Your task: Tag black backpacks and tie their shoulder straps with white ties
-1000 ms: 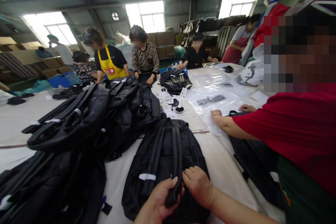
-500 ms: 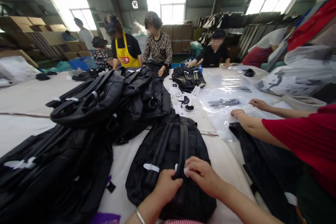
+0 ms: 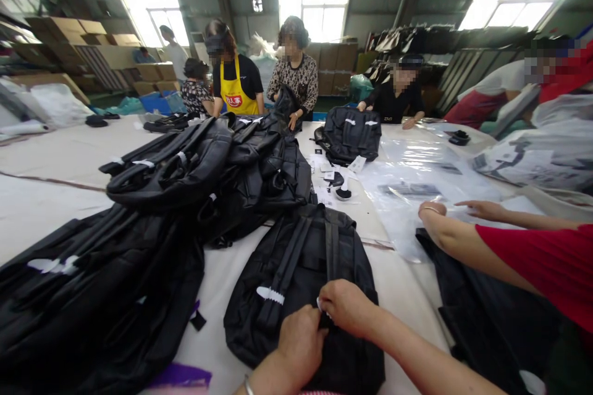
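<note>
warehouse hall, long pale table (image 3: 60, 154) heaped with black bags, both hands busy on one backpack.
black backpack (image 3: 301, 259) lies flat on the table right in front of the wearer, straps up, with its near end under the hands. left hand (image 3: 301, 342) is curled closed around the lower end of the right shoulder strap (image 3: 331, 247), knuckles up. right hand (image 3: 345, 308) touches it from the other side, fingertips pinched on a small white tie (image 3: 319, 305) at that strap. a second white tie (image 3: 271, 295) wraps the other strap. pile of backpacks (image 3: 208, 166) sits just to the left. on the right, a co-worker in a red sleeve (image 3: 532, 253) reaches both hands onto clear plastic bags (image 3: 407, 179). more people stand at the far end, one in a yellow apron (image 3: 234, 95).
</note>
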`<move>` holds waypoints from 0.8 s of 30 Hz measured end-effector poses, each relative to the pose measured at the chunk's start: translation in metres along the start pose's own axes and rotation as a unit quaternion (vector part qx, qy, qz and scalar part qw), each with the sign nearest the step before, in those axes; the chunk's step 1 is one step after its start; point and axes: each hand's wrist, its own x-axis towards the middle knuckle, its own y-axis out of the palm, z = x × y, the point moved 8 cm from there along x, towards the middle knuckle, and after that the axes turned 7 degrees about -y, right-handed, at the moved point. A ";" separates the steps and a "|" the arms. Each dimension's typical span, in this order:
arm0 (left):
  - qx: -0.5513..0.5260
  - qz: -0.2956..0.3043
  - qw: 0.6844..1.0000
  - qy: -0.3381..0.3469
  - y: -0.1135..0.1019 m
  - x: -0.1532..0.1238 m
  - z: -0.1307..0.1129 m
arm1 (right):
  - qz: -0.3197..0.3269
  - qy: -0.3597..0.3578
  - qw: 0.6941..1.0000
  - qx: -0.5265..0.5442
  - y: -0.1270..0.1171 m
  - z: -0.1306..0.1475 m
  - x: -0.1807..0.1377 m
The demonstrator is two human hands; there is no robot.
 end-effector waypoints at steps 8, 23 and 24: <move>0.010 -0.001 1.000 0.024 0.003 0.006 -0.008 | 0.037 -0.011 0.997 0.061 -0.003 -0.002 0.003; -0.220 0.029 0.975 0.000 0.001 0.004 0.003 | -0.093 -0.023 0.971 0.220 -0.008 0.000 -0.003; -0.239 0.041 0.970 -0.002 0.004 0.006 0.002 | -0.097 -0.021 0.967 0.233 -0.007 0.000 -0.003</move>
